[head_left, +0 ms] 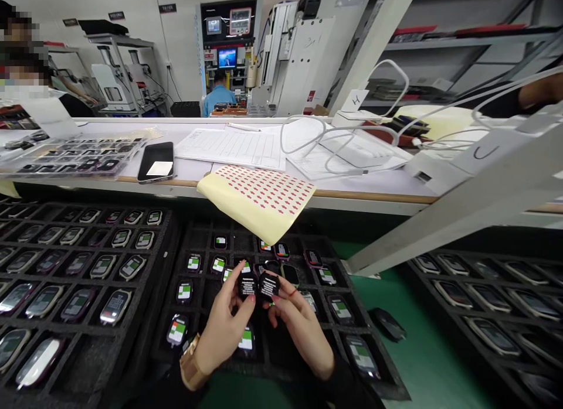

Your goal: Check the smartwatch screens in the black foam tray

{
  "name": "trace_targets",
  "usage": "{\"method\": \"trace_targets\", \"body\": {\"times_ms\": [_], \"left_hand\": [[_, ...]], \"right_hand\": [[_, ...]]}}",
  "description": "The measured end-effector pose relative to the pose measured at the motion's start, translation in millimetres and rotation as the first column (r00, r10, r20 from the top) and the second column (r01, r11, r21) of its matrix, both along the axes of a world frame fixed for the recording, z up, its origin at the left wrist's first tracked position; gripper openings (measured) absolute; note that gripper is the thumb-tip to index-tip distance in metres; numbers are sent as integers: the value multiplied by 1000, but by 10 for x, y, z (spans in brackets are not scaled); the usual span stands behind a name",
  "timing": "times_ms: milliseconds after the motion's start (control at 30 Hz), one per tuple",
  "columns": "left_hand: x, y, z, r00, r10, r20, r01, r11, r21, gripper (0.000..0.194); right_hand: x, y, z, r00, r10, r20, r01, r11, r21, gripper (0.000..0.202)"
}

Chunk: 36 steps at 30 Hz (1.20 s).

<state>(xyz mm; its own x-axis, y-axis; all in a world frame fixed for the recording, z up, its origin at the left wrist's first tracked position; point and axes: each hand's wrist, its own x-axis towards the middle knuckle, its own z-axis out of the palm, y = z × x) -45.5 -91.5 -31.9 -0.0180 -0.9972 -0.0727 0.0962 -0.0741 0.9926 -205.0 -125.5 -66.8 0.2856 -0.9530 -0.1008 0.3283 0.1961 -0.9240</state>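
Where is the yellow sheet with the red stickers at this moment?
In the head view, the yellow sticker sheet lies at centre, hanging over the front edge of the white bench, right of the black phone and above the middle tray of watch bodies.

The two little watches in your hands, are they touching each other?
Cannot tell. In the head view the left hand holds one watch and the right hand another watch; their edges meet or overlap, hiding any gap.

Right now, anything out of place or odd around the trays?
Two things. A dark device lies loose on the green surface, outside the middle tray. The yellow sticker sheet droops off the bench edge over that tray's back row. Both hands hold devices above it.
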Motion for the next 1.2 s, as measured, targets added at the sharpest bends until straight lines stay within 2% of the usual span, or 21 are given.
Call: {"method": "trace_targets", "body": {"times_ms": [133, 267, 633, 767, 933, 1200], "left_hand": [[-19, -5, 16, 999, 44, 9, -44, 999, 15, 49], [-18, -7, 46, 997, 59, 54, -61, 997, 43, 47], [2, 3, 62, 999, 18, -34, -18, 999, 29, 48], [-6, -14, 30, 999, 13, -45, -13, 1000, 0, 51], [-18, -33, -1, 997, 60, 44, -59, 998, -24, 51], [-1, -12, 112, 993, 99, 65, -102, 994, 43, 50]], "right_hand": [[29, -9, 89, 998, -28, -63, 28, 1000, 0, 61], [34, -12, 118, 993, -30, -117, 32, 999, 20, 69], [8, 0, 73, 996, -29, 79, 22, 995, 94, 48], [3, 4, 82, 999, -18, 44, 15, 998, 64, 49], [30, -2, 120, 996, 3, -85, -4, 1000, -17, 65], [19, 3, 68, 998, -57, -15, 58, 995, 82, 54]]}}
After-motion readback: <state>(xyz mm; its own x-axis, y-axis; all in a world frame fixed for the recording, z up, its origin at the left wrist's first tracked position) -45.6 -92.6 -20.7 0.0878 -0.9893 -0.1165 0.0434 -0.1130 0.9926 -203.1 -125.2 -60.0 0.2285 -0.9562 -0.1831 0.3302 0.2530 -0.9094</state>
